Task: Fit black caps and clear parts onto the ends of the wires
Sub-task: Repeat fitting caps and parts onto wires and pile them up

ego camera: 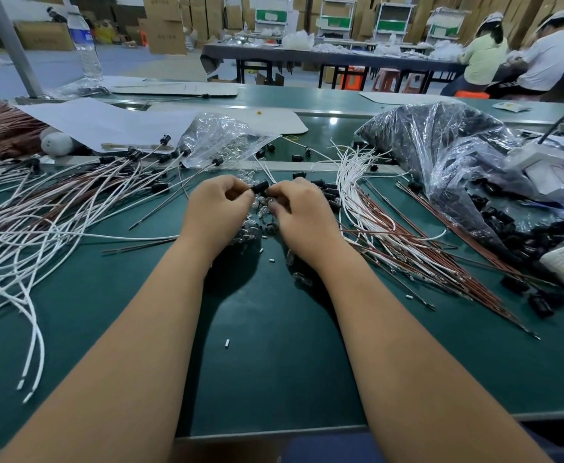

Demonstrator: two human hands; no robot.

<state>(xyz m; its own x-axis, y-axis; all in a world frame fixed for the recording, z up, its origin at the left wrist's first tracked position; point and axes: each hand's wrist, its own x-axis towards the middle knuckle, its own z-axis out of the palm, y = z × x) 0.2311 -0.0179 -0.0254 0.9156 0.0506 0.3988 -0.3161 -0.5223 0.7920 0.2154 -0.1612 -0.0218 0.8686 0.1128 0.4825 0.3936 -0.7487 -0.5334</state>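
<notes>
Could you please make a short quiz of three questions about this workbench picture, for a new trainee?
1. True or false: the left hand and the right hand meet at one black cap.
2. Where is the pile of wires with caps fitted? A) on the person's left B) on the person's right C) on the far table
3. Fill in: the bag of black caps lies on the person's ____ side.

Key: 1 true; 2 A; 3 right.
</notes>
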